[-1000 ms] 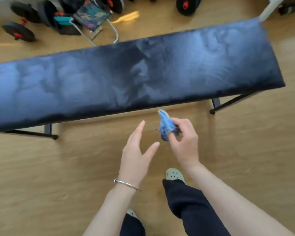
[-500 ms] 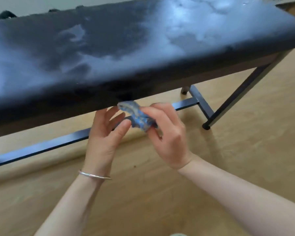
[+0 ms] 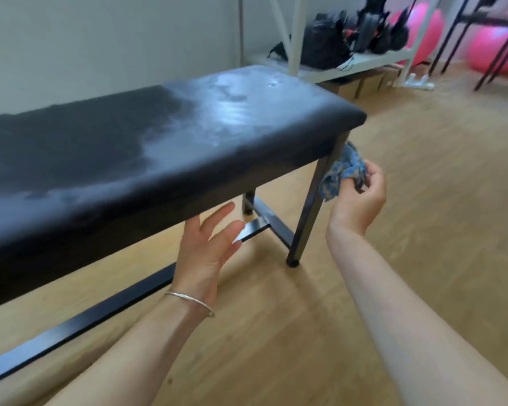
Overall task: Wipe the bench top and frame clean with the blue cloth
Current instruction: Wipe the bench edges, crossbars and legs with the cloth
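A long bench with a dark padded top point(image 3: 147, 142) crosses the view from lower left to upper right, its surface streaked with pale smears. My right hand point(image 3: 359, 197) is shut on the crumpled blue cloth point(image 3: 342, 171) and presses it against the upper part of the near right leg point(image 3: 308, 218) of the black metal frame. My left hand point(image 3: 208, 244) is open, fingers spread, just under the front edge of the bench top. A low black rail point(image 3: 77, 323) runs along the floor between the legs.
Wooden floor point(image 3: 423, 186) lies to the right of the bench. A white shelf point(image 3: 355, 64) with black gear stands behind the bench end. Pink exercise balls point(image 3: 499, 51) and dark chair legs are at the far right. A pale wall runs behind.
The view dropped low and swung right. My right hand carried the cloth from under the bench front to the right leg. My left hand let go of the cloth and opened.
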